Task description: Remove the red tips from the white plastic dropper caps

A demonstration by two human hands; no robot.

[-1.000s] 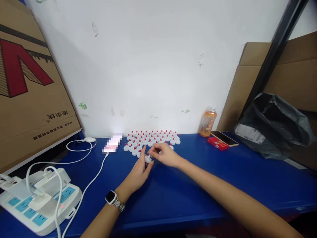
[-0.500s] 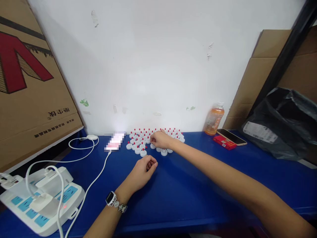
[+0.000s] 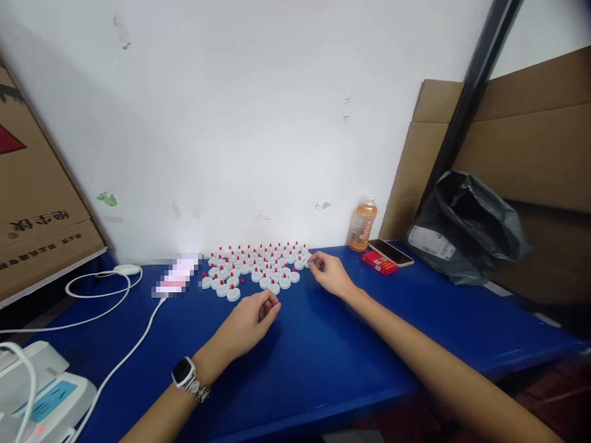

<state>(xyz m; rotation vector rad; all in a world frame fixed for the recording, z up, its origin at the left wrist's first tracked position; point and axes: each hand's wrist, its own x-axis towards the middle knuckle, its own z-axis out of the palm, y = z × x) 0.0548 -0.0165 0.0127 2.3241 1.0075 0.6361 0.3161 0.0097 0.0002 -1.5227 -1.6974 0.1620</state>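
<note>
Several white round caps with red tips (image 3: 256,277) stand upright in a close group at the back of the blue table, against the wall. My right hand (image 3: 331,272) is at the group's right edge, its bent fingertips at a white cap (image 3: 308,263) there. My left hand (image 3: 252,317) is in front of the group, just nearer to me than the caps. Its fingers are curled in towards the thumb, and what they hold, if anything, is hidden. One loose red tip (image 3: 242,281) lies on the table between the caps.
A phone with a blurred screen (image 3: 180,274) lies left of the caps on a white cable. To the right are an orange drink bottle (image 3: 363,223), a red box (image 3: 379,263), a dark phone (image 3: 391,252) and a grey plastic bag (image 3: 462,227). A power strip (image 3: 60,400) is front left.
My right hand has moved from over the middle of the caps to their right edge, uncovering the caps beneath it. My left hand keeps its curled shape. The view has turned right.
</note>
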